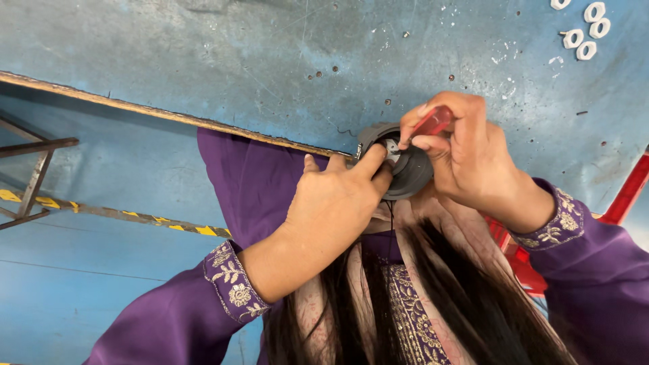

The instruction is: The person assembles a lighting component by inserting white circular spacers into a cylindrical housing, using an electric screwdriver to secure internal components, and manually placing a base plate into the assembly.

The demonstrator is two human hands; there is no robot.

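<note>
- Two bare hands at work on one round dark grey plastic housing with a metal fitting in its centre [399, 165], held at the near edge of the worn blue-painted workbench [270, 61], just over the person's lap.
- Left hand [331, 203]: fingers curled about the housing's near side, forefinger stretched across its face; firm hold.
- Right hand [466, 152]: closed round a screwdriver with a translucent red handle [433, 122], tip at the metal fitting.
- Risk: tip may slip from the fitting and jab the left forefinger, which lies just beside it.
- Risk: housing sits partly off the bench edge; a loosened grip would let it drop.
- Risk: long dark hair [466, 304] hangs directly beneath the housing and could snag or hide a fallen small part.
- Nearby: five small white plastic rings [585, 30] at the far right of the bench, well apart.
- Nearby: red metal frame [629, 189] to the right; yellow-and-black floor tape [101, 211] to the left.
- Obstruction: the hands cover most of the housing.
</note>
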